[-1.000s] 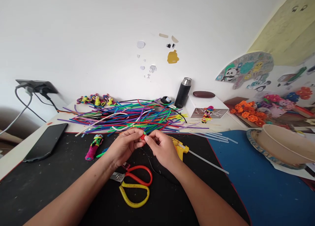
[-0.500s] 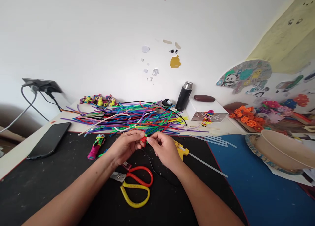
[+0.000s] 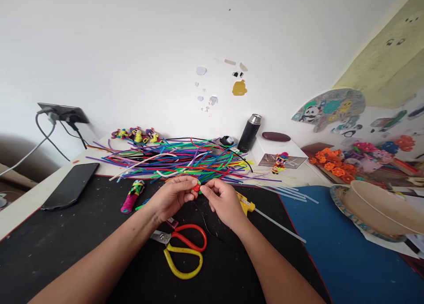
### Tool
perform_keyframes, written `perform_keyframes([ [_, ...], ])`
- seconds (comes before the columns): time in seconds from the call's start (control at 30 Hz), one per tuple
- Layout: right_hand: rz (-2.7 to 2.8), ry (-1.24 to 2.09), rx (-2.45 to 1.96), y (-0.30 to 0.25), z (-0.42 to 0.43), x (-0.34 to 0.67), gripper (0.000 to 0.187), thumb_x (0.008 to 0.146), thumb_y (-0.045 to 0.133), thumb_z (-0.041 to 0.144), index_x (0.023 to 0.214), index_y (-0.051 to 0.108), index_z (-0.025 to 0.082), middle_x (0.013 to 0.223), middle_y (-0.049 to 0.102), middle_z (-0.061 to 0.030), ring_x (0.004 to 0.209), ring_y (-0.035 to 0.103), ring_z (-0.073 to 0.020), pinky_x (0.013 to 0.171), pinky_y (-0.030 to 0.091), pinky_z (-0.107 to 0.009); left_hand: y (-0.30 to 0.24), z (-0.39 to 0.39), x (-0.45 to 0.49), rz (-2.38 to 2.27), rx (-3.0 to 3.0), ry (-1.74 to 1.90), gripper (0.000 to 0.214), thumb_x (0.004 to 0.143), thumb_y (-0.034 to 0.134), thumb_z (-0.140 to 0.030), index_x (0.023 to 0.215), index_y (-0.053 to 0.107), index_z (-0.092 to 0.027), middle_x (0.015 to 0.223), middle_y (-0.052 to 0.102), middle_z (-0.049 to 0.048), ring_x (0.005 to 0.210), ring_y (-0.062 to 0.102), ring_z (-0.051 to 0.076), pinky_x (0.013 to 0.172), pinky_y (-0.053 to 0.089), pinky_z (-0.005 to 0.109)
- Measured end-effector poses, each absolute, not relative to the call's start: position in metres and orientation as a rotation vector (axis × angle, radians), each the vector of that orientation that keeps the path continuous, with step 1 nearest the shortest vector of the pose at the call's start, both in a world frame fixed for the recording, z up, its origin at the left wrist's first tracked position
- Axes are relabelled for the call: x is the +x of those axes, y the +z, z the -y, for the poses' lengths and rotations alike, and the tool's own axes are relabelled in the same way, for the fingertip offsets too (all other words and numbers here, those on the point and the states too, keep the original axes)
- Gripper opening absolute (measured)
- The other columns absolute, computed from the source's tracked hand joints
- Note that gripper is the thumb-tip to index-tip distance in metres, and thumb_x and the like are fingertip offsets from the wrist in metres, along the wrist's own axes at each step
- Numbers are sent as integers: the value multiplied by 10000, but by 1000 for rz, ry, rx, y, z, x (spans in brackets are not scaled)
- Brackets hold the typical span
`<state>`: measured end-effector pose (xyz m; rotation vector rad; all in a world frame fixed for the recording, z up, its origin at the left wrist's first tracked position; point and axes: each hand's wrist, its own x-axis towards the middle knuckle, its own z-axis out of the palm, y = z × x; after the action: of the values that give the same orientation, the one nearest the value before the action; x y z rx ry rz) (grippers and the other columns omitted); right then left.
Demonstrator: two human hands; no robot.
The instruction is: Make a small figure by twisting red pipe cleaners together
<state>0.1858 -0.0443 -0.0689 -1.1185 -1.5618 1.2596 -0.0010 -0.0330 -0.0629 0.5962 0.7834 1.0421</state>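
Both hands meet above the black mat (image 3: pixel 66 251), pinching one small red and green pipe-cleaner piece (image 3: pixel 197 187) between their fingertips. My left hand (image 3: pixel 172 196) grips it from the left with curled fingers. My right hand (image 3: pixel 223 200) pinches it from the right. Just behind the hands lies a big pile of coloured pipe cleaners (image 3: pixel 185 158). Red and yellow scissors (image 3: pixel 182 246) lie on the mat below my wrists. A yellow glue gun (image 3: pixel 245 203) with a clear glue stick sits under and right of my right hand.
A black phone (image 3: pixel 71 185) lies at the left edge, a small wrapped pink figure (image 3: pixel 131 196) beside it. At the back stand a black flask (image 3: pixel 249 133), a white box (image 3: pixel 281 152) and small figures (image 3: pixel 135 135). A straw hat (image 3: pixel 377 202) and orange flowers (image 3: pixel 334 160) are right, on a blue mat (image 3: pixel 347 260).
The hands hold the same small piece in nearly the same pose. The view has tilted and shifted slightly, so everything sits a little lower and to the right in the picture.
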Motion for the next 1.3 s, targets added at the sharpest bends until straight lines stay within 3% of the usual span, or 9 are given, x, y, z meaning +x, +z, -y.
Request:
perform_keyframes([
  [0.73,1583,1321,-1131,-75,42,187,334,937,651,518,851,612,197,594,524,64,429,445,-86,443,329,-232,-68,31,-4,-766,558,1013,85,767,826,-16,830,796,-65,662,747,56,548,720,129,516,599,153],
  [1.3,1511,1514,-1091,-68,42,188,460,841,731,640,868,625,193,517,508,82,408,424,-84,419,287,-223,-63,32,-8,-684,559,945,89,762,824,9,785,787,-69,687,749,67,581,734,124,562,609,137],
])
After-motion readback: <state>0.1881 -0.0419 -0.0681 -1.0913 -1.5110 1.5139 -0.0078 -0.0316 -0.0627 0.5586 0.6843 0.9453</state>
